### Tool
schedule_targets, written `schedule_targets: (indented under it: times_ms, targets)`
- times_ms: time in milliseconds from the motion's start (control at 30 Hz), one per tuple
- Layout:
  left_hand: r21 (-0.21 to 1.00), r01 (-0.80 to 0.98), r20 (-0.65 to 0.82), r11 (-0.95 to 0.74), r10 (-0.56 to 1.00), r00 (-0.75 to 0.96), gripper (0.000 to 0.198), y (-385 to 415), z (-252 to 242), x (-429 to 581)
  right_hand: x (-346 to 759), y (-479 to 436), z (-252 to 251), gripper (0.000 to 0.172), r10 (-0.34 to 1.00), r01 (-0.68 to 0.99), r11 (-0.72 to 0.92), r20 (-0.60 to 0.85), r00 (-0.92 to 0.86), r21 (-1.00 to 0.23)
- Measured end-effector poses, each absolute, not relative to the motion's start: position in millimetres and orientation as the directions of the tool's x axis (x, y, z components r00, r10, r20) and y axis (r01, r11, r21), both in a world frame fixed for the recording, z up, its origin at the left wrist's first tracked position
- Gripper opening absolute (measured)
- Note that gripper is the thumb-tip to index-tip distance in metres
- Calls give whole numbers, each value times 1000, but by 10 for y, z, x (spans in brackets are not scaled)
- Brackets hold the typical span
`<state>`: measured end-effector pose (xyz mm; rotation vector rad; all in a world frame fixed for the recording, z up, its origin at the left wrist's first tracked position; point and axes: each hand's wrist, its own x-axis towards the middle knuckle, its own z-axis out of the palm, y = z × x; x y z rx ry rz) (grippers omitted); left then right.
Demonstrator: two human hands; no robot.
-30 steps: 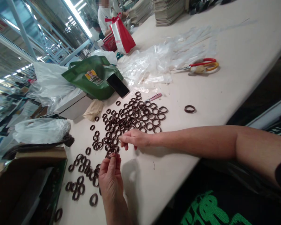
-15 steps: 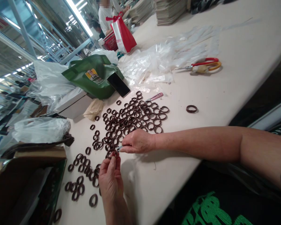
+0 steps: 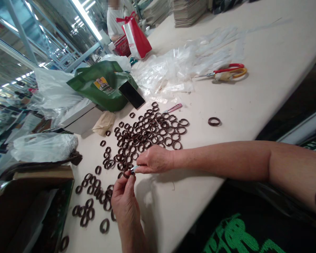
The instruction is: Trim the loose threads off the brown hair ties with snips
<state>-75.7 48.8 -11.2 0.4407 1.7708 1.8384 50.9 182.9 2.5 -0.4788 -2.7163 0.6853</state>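
Note:
My left hand (image 3: 125,202) pinches one dark brown ring (image 3: 126,174) between thumb and fingertips, just above the pale table (image 3: 265,95). My right hand (image 3: 154,160) is closed on a small metal tool (image 3: 133,169) whose tip touches that ring. Behind both hands lies a spread of several brown rings (image 3: 147,131). A second cluster of rings (image 3: 93,196) sits to the left of my left hand. One ring (image 3: 214,121) lies alone to the right.
Red and yellow scissors (image 3: 228,72) lie on the far right beside a heap of clear plastic bags (image 3: 179,68). A green bag (image 3: 104,84) with a black phone (image 3: 132,95), a white box (image 3: 80,116) and a cardboard box (image 3: 28,189) line the left. A person stands far back by a red bag (image 3: 137,35).
My right hand has drawn down towards my left hand, and the tool tip now meets the ring held there. The left hand has barely moved.

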Motion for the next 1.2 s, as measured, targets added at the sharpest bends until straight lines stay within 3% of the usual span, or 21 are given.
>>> schedule_targets:
  times_ms: [300, 600, 933, 1100, 1200]
  targets:
    - [993, -113, -108, 28, 593, -798, 30, 472, -138, -755, 501, 1848, 32, 41, 373, 244, 789, 124, -920, -563]
    - [991, -131, -120, 22, 575, -809, 32, 488, -112, -745, 527, 1860, 52, 40, 354, 261, 862, 148, -923, -434]
    - [991, -128, -122, 31, 582, -804, 31, 484, -102, -707, 516, 1913, 54, 38, 349, 252, 833, 115, -930, -493]
    - [995, -105, -83, -2, 595, -800, 29, 493, -135, -775, 556, 1907, 49, 37, 427, 210, 776, 250, -869, -594]
    - [994, -99, -103, 42, 639, -763, 29, 568, -174, -779, 594, 1835, 33, 35, 350, 22, 763, 385, -854, -646]
